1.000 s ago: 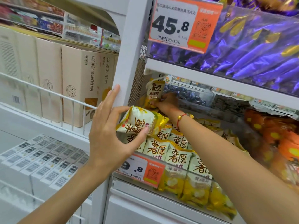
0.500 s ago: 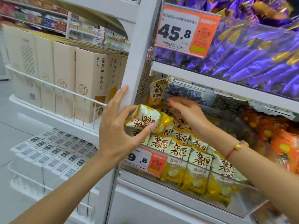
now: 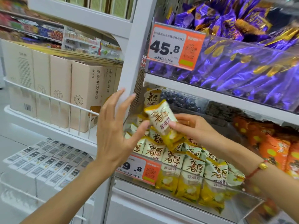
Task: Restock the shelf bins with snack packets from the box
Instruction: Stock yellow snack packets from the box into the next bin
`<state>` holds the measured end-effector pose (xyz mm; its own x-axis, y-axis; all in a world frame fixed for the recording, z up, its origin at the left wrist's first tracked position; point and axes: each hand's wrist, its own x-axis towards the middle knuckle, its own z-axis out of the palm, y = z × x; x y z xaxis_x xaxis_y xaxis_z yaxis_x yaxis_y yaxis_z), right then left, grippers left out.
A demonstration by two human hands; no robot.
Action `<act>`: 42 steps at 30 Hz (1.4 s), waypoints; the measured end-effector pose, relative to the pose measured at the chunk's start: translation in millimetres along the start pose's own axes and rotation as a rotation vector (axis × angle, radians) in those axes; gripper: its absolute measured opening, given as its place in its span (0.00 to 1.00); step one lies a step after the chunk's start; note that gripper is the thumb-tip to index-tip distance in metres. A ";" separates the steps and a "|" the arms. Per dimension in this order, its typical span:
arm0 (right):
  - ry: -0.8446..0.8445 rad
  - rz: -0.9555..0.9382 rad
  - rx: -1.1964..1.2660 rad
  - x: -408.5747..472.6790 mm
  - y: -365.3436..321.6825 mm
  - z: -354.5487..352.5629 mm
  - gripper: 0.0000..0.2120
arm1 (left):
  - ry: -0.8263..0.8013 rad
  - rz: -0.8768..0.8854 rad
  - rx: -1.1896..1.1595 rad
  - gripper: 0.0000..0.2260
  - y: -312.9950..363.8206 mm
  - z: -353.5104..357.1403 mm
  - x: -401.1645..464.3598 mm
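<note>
One packet [image 3: 163, 122] hangs between both hands above the bin [image 3: 242, 206], its long axis tilted, top up-left and yellow end down-right. The right hand [image 3: 194, 128] pinches its right edge, while the left hand [image 3: 116, 126] is spread open, thumb tip just touching the left edge. The right hand is nearer the stacked packets [image 3: 191, 172], which lie directly below, so the drop looks like its job.

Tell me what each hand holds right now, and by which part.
The right hand pinches a yellow-and-white snack packet at its lower middle, above the bin's packets. The left hand is spread; only its thumb tip meets the packet's left edge.
</note>
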<state>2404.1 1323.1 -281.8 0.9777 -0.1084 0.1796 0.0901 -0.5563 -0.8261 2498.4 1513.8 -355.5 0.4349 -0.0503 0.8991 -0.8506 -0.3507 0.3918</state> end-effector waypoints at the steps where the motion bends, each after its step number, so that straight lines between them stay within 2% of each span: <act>1: 0.077 0.053 0.058 5.8 7.3 -3.2 0.24 | 0.019 -0.049 0.009 0.29 -3.1 3.0 -2.2; 4: 0.240 0.229 0.309 33.9 22.5 -14.0 0.16 | 0.018 -0.127 0.052 0.31 -10.0 11.5 -7.6; 6: 0.310 0.275 0.364 57.1 28.1 -19.1 0.14 | 0.006 -0.132 0.071 0.33 -11.5 13.6 -8.9; 10: 0.384 0.263 0.236 104.5 42.7 -14.7 0.11 | 0.006 -0.123 0.106 0.34 -13.0 12.8 -8.5; 16: 0.470 0.215 0.017 139.8 62.3 -5.3 0.16 | 0.034 -0.125 0.096 0.34 -12.5 14.5 -8.8; 22: 0.386 0.145 -0.072 127.5 62.9 -9.9 0.19 | 0.048 -0.111 0.082 0.34 -10.8 12.9 -8.4; 27: 0.312 0.125 -0.267 122.0 71.2 -11.4 0.20 | 0.045 -0.115 0.082 0.34 -11.4 13.7 -9.4; 33: 0.331 0.118 -0.344 128.6 80.8 -9.0 0.17 | 0.047 -0.125 0.065 0.34 -11.7 14.7 -9.4; 35: 0.326 0.138 -0.336 128.2 78.8 -10.6 0.22 | 0.041 -0.132 0.059 0.35 -9.9 13.6 -8.3; 39: 0.346 0.165 -0.334 113.6 65.6 -9.8 0.37 | 0.026 -0.145 0.075 0.34 -5.6 9.6 -6.8; 42: 0.335 0.127 -0.374 76.3 46.8 -4.5 0.33 | 0.045 -0.085 0.114 0.32 -0.6 4.5 -5.4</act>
<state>2482.1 1285.1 -304.4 0.8570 -0.4178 0.3016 -0.1592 -0.7713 -0.6162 2497.9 1510.0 -361.5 0.4876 0.0254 0.8727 -0.7711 -0.4563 0.4441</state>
